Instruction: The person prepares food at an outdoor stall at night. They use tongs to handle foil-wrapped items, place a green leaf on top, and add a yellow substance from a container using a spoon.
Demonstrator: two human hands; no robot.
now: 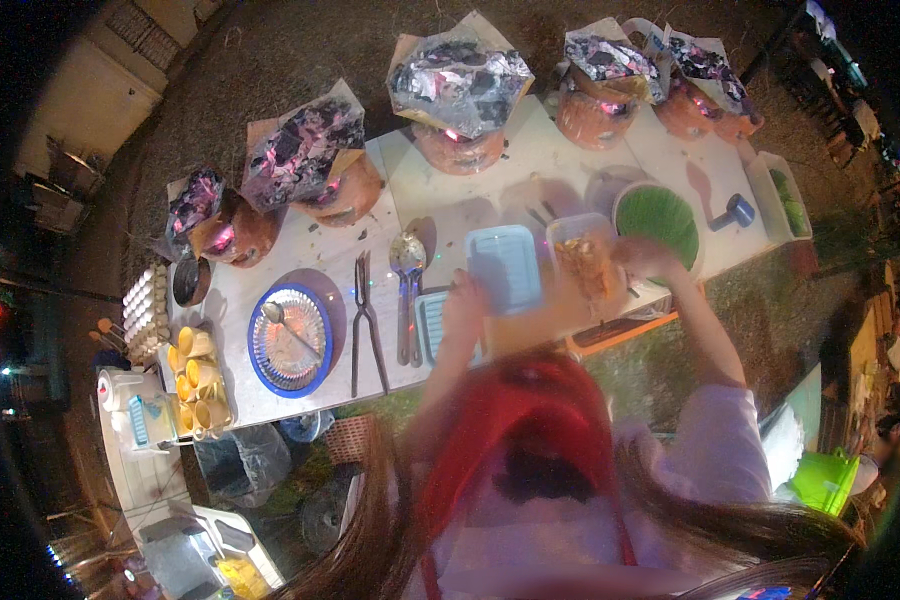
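At the near edge of the white table [450,212], a clear container [582,262] of orange-brown food is placed between a blue lid [503,268] at left and a leaf-lined green bowl [658,226] at right. The container's right side is reached by the right hand [650,258]; the lid's left side is neared by the left hand [461,306]. Through the blur, whether either grips anything cannot be told. Farther left, metal spoons [407,256] and tongs [363,301] are laid.

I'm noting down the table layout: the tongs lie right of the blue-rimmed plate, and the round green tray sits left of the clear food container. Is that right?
Not quite: the head view shows the round green tray to the right of the clear food container, not left. The tongs do lie right of the blue-rimmed plate.
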